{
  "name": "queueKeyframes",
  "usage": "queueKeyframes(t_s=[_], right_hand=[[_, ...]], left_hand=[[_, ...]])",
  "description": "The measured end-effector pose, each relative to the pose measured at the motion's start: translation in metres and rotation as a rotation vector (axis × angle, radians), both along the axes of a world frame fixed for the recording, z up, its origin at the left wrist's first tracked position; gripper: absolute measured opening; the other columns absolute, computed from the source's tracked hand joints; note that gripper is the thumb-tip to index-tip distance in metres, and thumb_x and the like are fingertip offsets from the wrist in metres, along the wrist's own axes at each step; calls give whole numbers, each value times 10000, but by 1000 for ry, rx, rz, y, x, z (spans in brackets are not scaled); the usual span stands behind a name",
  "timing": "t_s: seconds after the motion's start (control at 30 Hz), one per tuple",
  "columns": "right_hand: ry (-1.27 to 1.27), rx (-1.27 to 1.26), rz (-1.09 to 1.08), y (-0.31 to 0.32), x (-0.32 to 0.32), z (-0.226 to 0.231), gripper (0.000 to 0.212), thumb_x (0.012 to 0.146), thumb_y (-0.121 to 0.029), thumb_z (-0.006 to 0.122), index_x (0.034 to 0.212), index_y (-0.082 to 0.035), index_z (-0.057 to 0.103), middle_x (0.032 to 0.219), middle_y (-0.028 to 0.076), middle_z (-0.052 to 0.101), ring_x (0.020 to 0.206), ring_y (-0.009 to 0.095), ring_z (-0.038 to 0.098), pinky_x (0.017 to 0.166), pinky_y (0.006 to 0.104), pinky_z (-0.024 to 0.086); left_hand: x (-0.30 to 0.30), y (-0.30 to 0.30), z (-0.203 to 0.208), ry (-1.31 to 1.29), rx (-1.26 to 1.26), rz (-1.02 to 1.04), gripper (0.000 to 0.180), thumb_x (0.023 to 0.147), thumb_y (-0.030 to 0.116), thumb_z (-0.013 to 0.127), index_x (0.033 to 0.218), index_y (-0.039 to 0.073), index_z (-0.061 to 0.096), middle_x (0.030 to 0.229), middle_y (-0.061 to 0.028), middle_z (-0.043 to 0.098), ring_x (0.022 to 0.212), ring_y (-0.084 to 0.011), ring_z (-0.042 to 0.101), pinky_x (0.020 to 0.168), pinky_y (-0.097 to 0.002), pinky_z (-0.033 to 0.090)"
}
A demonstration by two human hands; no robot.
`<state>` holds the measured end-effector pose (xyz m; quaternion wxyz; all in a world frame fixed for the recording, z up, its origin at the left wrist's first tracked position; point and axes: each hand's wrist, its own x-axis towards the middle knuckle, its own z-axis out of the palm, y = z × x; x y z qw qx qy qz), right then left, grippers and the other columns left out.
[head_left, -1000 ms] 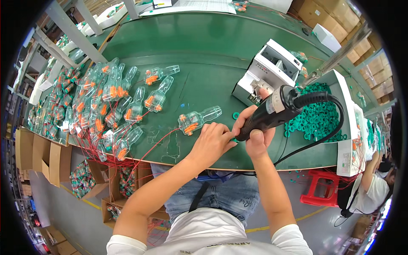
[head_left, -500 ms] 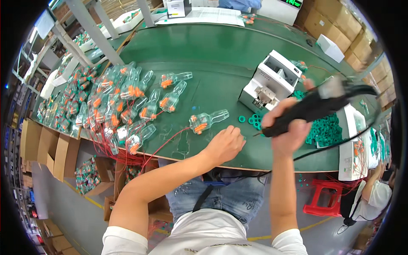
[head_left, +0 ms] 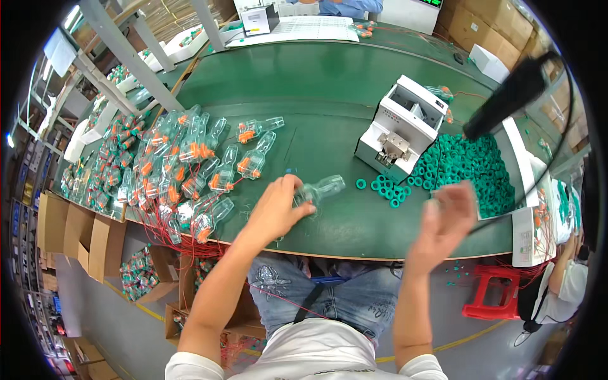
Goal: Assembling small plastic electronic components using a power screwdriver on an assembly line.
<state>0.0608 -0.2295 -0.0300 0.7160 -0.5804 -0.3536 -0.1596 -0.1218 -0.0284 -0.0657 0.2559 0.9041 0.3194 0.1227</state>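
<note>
My left hand [head_left: 276, 206] is closed around the wide end of a clear plastic bottle-shaped housing [head_left: 329, 186]. The neck of that housing points right, and its orange inner part is hidden by my fingers. My right hand [head_left: 448, 215] is raised beside the green rings, its fingers apart, slightly blurred, with nothing in it. Above and right of it hangs a black power screwdriver [head_left: 510, 95] on a cable. Many green rings [head_left: 472, 168] lie in a heap beyond my right hand. A few loose ones lie in front of the white ring-feeding machine [head_left: 405, 126].
More clear housings with orange parts and red wires [head_left: 190, 145] pile up on the left of the green table [head_left: 285, 76]. Open cardboard boxes [head_left: 95, 244] stand below. A red stool [head_left: 491, 292] is at lower right. Across the table sits another person in a blue sleeve [head_left: 351, 6].
My right hand has let go of the screwdriver, which now hangs higher and farther right. My left hand has moved left and taken hold of the clear housing.
</note>
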Motion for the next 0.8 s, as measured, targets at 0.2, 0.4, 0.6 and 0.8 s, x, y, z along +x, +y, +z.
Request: queueKeyframes(t_s=[0.2, 0.4, 0.6, 0.8], right_hand=[[977, -275, 897, 19, -119, -54, 779, 878, -118, 676, 1516, -36, 237, 1451, 140, 390, 1367, 252, 420, 1115, 412, 385], [637, -723, 1058, -7, -83, -27, 207, 1019, -192, 573, 1012, -4, 659, 835, -5, 626, 684, 96, 548, 615, 261, 459], [-38, -707, 572, -2, -45, -4, 85, 922, -55, 634, 979, -21, 687, 810, 115, 671, 716, 282, 667, 633, 338, 520], [-150, -1298, 1424, -17, -106, 6, 99, 966, -157, 609, 1005, -73, 643, 908, 140, 678, 827, 350, 669, 702, 412, 549]], left_hand=[[1, -62, 4, -947, -1290, 202, 418, 843, 81, 785, 1120, 44, 473, 1039, -88, 570, 964, -191, 631, 817, -326, 551], [-30, -47, 18, -1023, -875, 197, 431, 821, -32, 758, 1157, 46, 500, 1136, -92, 574, 1017, -198, 640, 919, -403, 571], [-82, -59, 32, -684, -1082, -208, 384, 772, -63, 765, 1075, 62, 565, 1134, -77, 547, 1069, -161, 556, 907, -308, 474], [-78, -69, 21, -702, -876, 53, 375, 790, -62, 744, 1020, 109, 502, 1168, -55, 481, 1043, -144, 506, 902, -298, 445]])
